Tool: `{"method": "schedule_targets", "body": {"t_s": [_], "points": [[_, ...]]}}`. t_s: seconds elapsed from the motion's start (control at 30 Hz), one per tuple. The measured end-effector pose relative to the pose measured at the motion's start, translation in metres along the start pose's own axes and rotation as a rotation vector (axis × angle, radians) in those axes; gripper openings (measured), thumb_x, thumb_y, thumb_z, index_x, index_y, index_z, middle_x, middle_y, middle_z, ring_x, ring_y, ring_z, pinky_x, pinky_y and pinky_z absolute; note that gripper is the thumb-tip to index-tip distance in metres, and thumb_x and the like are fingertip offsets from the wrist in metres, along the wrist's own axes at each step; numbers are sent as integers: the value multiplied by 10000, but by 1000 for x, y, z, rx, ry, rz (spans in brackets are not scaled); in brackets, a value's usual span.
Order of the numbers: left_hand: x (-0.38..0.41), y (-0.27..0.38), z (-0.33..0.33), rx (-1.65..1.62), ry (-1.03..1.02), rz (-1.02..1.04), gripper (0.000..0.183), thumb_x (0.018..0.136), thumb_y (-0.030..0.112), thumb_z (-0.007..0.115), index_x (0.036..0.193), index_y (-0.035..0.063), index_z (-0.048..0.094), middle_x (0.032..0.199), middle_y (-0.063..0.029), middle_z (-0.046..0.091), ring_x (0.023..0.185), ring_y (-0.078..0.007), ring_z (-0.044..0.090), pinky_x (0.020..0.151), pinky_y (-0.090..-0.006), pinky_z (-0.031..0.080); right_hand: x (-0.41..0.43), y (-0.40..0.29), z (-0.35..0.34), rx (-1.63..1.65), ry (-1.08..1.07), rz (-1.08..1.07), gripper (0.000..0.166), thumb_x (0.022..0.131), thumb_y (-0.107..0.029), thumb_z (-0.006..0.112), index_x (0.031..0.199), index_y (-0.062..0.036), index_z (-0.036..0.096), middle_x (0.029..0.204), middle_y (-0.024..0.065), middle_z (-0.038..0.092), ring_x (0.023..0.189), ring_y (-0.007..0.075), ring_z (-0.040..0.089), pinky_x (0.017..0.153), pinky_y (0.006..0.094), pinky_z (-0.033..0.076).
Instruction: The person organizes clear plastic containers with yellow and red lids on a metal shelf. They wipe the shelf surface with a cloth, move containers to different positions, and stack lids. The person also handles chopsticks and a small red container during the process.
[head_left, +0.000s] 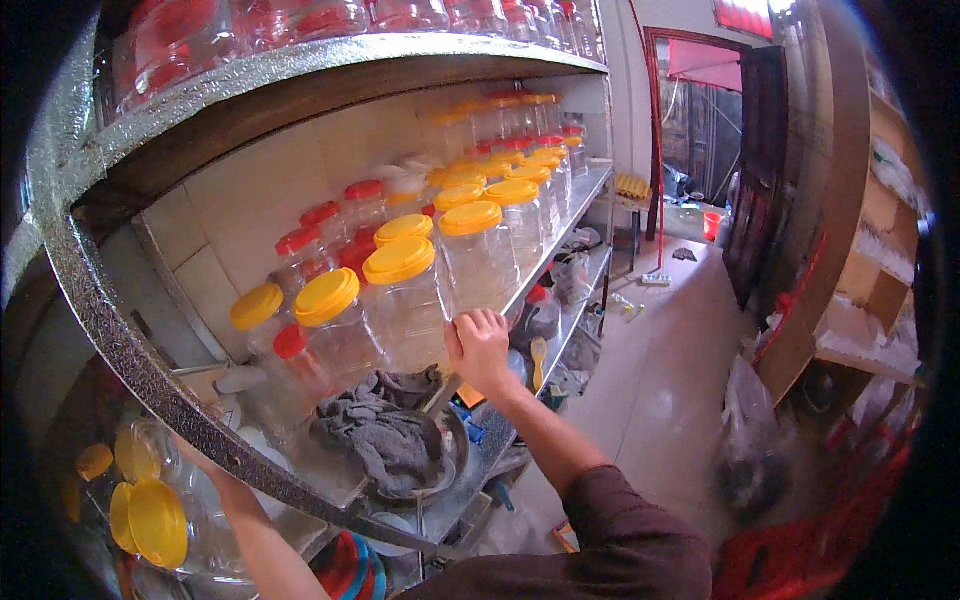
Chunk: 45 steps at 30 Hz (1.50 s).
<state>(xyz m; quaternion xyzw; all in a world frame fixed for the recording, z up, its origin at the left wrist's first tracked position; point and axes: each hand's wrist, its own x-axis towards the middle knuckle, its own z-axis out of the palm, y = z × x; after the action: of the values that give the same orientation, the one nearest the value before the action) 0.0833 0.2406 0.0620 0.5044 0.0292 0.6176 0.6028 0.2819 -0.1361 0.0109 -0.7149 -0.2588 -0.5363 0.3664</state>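
My right hand (480, 349) is curled over the front edge of the middle shelf (555, 251), close beside clear plastic jars. The closest is a large jar with a yellow screw lid (399, 261); another yellow-lidded jar (480, 251) stands just beyond. My left forearm (255, 517) reaches behind the metal shelf upright (187, 427), which mostly hides that hand, so its grip does not show. A crumpled dark grey towel (382, 435) lies below my right hand, over a round pan (454, 450). Left of the towel stands a small jar with a red lid (290, 342).
Red-lidded jars (330, 15) fill the upper shelf. Lower left, yellow-lidded jars (157, 521) lie on their sides. A yellow-handled brush (538, 364) and bagged items crowd the lower shelf. Right of the tiled aisle (645, 405) stands a shelving unit (847, 322); a doorway (697, 135) opens beyond.
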Motion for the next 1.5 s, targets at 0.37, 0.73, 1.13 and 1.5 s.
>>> {"method": "schedule_targets", "body": {"t_s": [0.37, 0.73, 1.13, 1.5], "points": [[-12, 57, 32, 209, 116, 341, 319, 880, 225, 521, 1111, 7, 500, 970, -55, 547, 803, -165, 511, 726, -294, 423, -28, -107, -19, 292, -535, -212, 385, 725, -278, 627, 1064, -106, 565, 1047, 91, 576, 1046, 279, 504, 870, 441, 341], [-32, 104, 72, 421, -55, 242, 198, 829, 228, 589, 813, 32, 570, 650, 4, 530, 562, -67, 472, 451, -232, 359, -26, -113, -21, 235, -539, -132, 413, 726, -269, 633, 1064, -49, 543, 995, 149, 531, 964, 330, 457, 847, 453, 336], [-27, 71, 107, 962, -580, 76, 424, 769, 352, 619, 936, -33, 562, 803, -157, 625, 743, -259, 609, 688, -376, 459, -23, -91, -37, 611, -518, -90, 341, 578, -115, 587, 900, -7, 601, 758, 146, 595, 689, 318, 546, 657, 377, 457], [-64, 26, 124, 1054, -1341, 39, 286, 728, 255, 604, 831, -3, 537, 698, -207, 581, 655, -349, 591, 613, -419, 450, -80, 38, -112, 1083, -128, 637, 418, 849, -322, 405, 1001, 34, 565, 960, 142, 609, 860, 236, 588, 780, 370, 477]]}}
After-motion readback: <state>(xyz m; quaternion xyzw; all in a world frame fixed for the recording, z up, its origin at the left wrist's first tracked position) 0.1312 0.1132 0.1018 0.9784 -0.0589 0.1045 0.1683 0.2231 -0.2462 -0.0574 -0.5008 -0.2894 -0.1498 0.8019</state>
